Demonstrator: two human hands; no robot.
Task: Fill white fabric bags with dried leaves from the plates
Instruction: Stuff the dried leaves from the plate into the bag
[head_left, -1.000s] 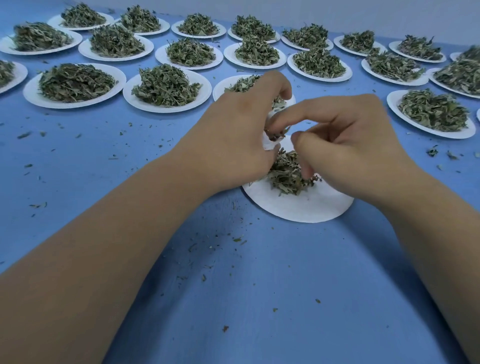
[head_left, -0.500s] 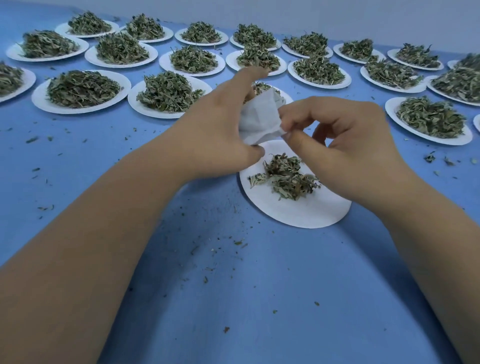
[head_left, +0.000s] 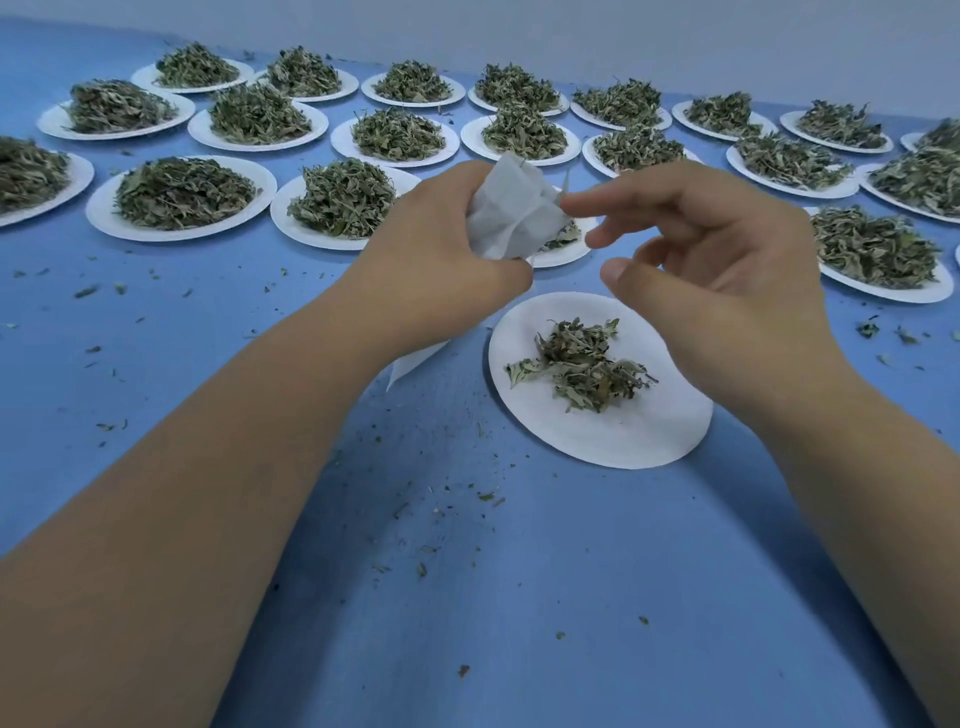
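While I watch through the head view, I'll start at the left edge of the blue worktop. One heaped plate is cut off by the frame there. Beside it sits a second plate, piled with dried leaves. More white plates like these run in rows along the far edge, from the left corner to the right, each with its own grey-green pile. Loose crumbs dot the blue on this side.

Moving in, the left forearm comes up from the near left corner. The left hand is off the worktop, fingers curled tight round the white fabric bag. The bag is crumpled and held in the air, with its top poking up above the knuckles. It partly hides a plate in the middle rows behind it. Under the left wrist a white pointed strip shows against the worktop. I cannot tell whether it belongs to the bag or is a separate piece.

Just right of that, around the middle of the worktop, the nearest plate lies flat. It is mostly bare, with a small loose clump of leaves at its centre.

The right hand hovers over that plate's far right side. Its fingers are loosely bent and grip nothing I can see. The forefinger reaches left to the bag's right edge, though I cannot tell if it touches. The thumb sits apart below it.

Out at the right edge there is another heaped plate, with a few stray bits near it.
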